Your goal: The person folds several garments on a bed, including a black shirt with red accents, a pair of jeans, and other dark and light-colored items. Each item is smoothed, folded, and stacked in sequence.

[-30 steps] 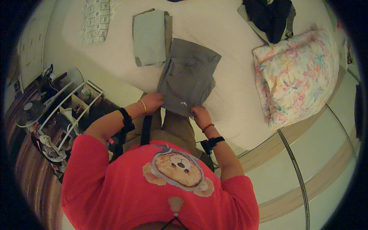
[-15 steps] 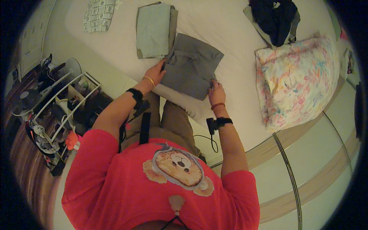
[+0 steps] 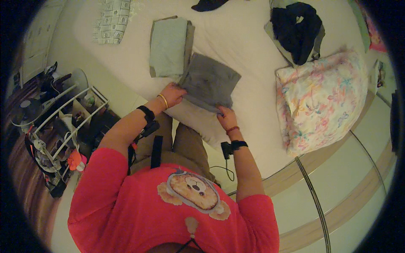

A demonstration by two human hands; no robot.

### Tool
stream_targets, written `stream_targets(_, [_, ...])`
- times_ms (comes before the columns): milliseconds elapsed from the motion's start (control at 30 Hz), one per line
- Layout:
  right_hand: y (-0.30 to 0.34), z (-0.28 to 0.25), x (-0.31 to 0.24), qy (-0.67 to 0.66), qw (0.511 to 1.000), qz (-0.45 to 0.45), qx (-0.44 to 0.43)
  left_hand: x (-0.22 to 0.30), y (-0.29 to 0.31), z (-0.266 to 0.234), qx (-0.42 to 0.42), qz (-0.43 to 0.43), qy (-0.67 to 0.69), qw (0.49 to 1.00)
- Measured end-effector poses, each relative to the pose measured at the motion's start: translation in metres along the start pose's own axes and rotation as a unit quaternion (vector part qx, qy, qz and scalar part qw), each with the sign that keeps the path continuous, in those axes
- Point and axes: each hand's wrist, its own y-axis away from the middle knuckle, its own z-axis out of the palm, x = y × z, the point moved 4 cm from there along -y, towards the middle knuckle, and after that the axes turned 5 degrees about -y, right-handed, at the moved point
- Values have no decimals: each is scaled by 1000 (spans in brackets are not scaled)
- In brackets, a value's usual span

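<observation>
A dark grey folded garment [image 3: 212, 80] lies on the bed in front of me; its exact kind does not show. My left hand [image 3: 172, 93] pinches its near left corner. At the near right corner, my right hand [image 3: 227, 118] has its fingers closed on the edge. Just beyond and to the left is a stack of folded cloth, with a pale grey-green piece [image 3: 168, 47] on top and a darker one under it. The far left corner of the grey garment touches or nearly touches that stack.
The bed's pale sheet [image 3: 253, 55] spreads beneath everything. On the right sit a floral pillow or folded quilt [image 3: 322, 101] and a heap of dark clothing [image 3: 296, 31]. Patterned cloth [image 3: 113, 21] lies far left. A white metal rack [image 3: 69, 126] with assorted items stands left of the bed.
The garment's near edge has been folded over, so it looks shorter and smoother. Both hands have shifted along with it and keep hold of the near corners. The view has tilted slightly.
</observation>
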Motion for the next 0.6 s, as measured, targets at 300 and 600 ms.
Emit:
stream_targets(300, [-41, -65, 39, -207, 976, 52, -36, -11, -11, -24, 123, -158, 331, 922])
stream_targets(600, [-56, -50, 74, -200, 906, 319, 192, -8, -42, -9, 160, -382, 286, 864])
